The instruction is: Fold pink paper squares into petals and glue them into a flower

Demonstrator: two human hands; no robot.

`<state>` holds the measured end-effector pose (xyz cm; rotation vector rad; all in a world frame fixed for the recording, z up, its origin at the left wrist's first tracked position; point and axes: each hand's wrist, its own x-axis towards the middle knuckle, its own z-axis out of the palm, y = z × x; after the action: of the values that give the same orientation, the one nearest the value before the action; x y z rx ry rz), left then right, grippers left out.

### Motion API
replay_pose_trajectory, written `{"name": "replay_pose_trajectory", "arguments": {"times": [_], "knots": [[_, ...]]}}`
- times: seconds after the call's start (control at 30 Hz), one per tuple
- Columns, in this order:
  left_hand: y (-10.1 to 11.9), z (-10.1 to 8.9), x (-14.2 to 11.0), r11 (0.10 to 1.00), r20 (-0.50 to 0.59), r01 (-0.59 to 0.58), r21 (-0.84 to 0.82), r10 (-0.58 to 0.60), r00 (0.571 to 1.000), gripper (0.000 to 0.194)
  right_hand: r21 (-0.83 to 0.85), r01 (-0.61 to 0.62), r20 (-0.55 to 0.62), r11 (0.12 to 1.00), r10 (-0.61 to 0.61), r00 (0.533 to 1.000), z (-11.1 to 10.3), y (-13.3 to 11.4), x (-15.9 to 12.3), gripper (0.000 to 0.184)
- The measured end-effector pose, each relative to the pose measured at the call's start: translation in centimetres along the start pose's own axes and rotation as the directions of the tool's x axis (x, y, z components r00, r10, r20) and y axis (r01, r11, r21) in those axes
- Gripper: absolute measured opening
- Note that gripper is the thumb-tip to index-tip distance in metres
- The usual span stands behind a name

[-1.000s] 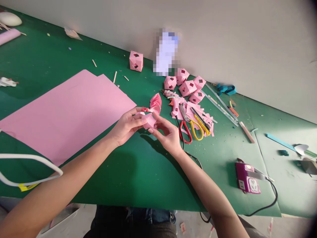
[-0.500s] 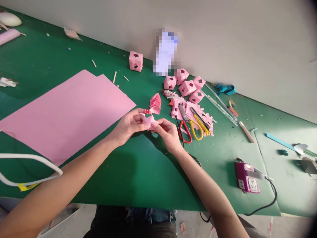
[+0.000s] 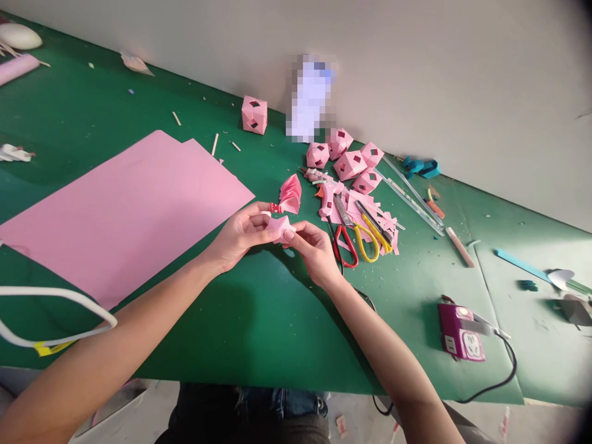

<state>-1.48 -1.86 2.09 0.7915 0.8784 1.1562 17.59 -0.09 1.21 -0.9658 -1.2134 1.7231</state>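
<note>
Between my two hands is a small folded pink paper piece [image 3: 280, 228], pinched at both sides above the green table. My left hand [image 3: 240, 235] grips its left side with thumb and fingers; a red patterned band circles one finger. On the right side, the thumb and fingers of my right hand [image 3: 312, 245] press on its edge. Just beyond my fingertips lies a stack of folded pink paper [image 3: 290, 192]. To the right of my right hand lie a pink glue gun [image 3: 327, 200] and scissors [image 3: 350, 228] with red and yellow handles.
Large pink paper sheets [image 3: 124, 209] cover the table's left side. Several pink paper polyhedra [image 3: 350, 164] with diamond holes sit near the wall, by a pixelated upright panel [image 3: 309, 98]. A utility knife [image 3: 374, 225] lies on paper strips. A purple power adapter [image 3: 460, 330] stands right.
Both hands keep their hold on the folded pink paper piece, which has tilted very slightly. Everything else looks the same.
</note>
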Motion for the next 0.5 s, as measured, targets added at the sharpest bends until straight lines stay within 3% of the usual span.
{"name": "replay_pose_trajectory", "arguments": {"times": [0.33,0.5], "knots": [[0.21,0.07,0.03,1.0,0.013,0.018,0.002,-0.018,1.0,0.056,0.024,0.0,0.006,1.0,0.0,1.0,-0.08,-0.11,-0.12,0.042],[0.35,0.25,0.02,0.999,0.002,0.025,-0.043,-0.025,1.0,0.059,0.057,0.004,-0.005,0.998,-0.004,1.0,-0.21,0.09,0.15,0.053]]}}
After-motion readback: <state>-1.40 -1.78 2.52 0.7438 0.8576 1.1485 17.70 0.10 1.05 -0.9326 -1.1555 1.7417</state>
